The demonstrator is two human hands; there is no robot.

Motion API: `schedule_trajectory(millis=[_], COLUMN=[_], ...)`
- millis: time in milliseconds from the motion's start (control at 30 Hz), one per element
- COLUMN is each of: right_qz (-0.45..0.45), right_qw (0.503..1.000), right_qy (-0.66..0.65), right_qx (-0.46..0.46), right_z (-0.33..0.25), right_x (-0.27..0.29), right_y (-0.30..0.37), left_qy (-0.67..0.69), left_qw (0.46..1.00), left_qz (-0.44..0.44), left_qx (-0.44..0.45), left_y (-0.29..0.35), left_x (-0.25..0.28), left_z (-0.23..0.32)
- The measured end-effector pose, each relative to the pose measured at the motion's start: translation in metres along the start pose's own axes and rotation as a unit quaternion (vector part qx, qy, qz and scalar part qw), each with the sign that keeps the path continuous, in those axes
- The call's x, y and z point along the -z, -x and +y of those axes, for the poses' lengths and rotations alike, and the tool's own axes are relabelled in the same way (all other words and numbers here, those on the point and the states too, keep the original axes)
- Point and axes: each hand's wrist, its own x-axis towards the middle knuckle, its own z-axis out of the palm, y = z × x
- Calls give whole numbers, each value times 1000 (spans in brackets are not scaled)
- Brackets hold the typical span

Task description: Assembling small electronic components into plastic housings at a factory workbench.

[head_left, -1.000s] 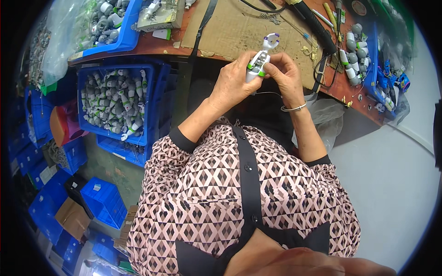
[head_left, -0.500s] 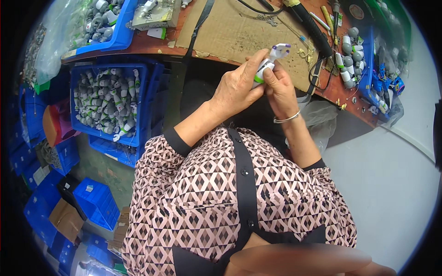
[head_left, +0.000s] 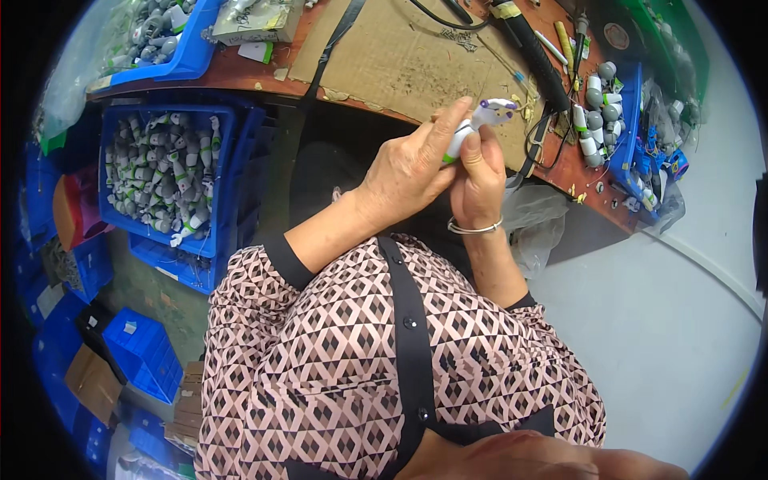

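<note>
In front of my chest, near the table's front edge, both hands hold a small white toy arm part [head_left: 458, 141] with a green band. From its upper end sticks out a white claw-like hand [head_left: 498, 111] with purple tips. My left hand [head_left: 412, 164] is closed round the part from the left, forefinger stretched along it. My right hand [head_left: 480, 178], with a bangle on the wrist, pinches it from the right, the thumb pressed on its side. The lower end is covered by my fingers.
Cardboard [head_left: 392, 60] covers the table top, with small screws and a thick black tube [head_left: 534, 60] lying on it. Blue crates [head_left: 224, 164] of grey-white toy parts stand at the left. More white-grey parts [head_left: 594, 120] lie at the right beside a blue bin [head_left: 630, 108].
The view has shifted a little. The toy part's claw end has tipped lower and rightward between my hands; both hands keep hold of it.
</note>
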Motion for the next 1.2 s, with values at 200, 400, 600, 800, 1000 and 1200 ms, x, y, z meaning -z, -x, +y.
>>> schedule_trajectory(millis=[200, 400, 600, 800, 1000, 1200], right_qz=[-7, -98, -227, -157, -342, -301], right_qw=[998, 972, 816, 904, 744, 833], right_qy=[-45, 212, 518, 344, 464, 425], right_qx=[-38, -27, 120, -202, 338, 186], right_z=[3, -7, 5, 25, 26, 26], right_x=[4, 21, 29, 37, 42, 40], right_y=[-5, 11, 21, 42, 26, 44], left_qy=[-82, -62, -64, -54, -6, -76], left_qw=[996, 976, 970, 963, 961, 978], left_qz=[-39, -210, -231, -255, -264, -193], left_qx=[26, 11, 40, 74, 79, 3], left_y=[7, 27, 52, 73, 77, 86], left_x=[-1, 54, 50, 32, 33, 32], left_z=[1, -22, -19, -24, -24, -18])
